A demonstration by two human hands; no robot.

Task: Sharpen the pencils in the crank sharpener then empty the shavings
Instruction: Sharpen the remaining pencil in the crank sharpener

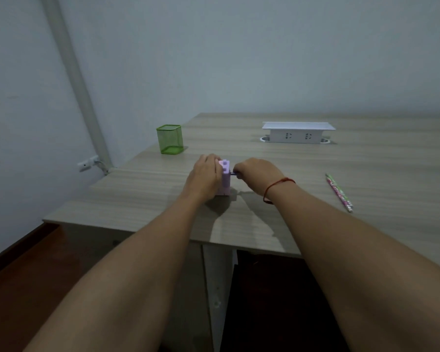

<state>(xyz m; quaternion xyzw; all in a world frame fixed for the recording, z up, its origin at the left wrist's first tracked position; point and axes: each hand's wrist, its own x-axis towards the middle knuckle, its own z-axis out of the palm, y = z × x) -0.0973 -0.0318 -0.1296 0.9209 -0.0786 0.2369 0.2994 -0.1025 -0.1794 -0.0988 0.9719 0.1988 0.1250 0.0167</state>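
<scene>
Sharpener, lilac and boxy, stood on the table, hemmed by both hands. The left hand wrapped its body from nine o'clock. The right hand, at three o'clock, kept its grip pinched on a dark stub, pencil or crank, too small to tell. Should the left grip slacken, cranking would likely skid or tip the box. Spare pencils lay toward three o'clock, a green mesh cup at eleven.

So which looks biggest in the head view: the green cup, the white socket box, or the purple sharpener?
1. white socket box
2. green mesh cup
3. purple sharpener, but the left hand hides part of it, so its place below the cup is unsure.
</scene>
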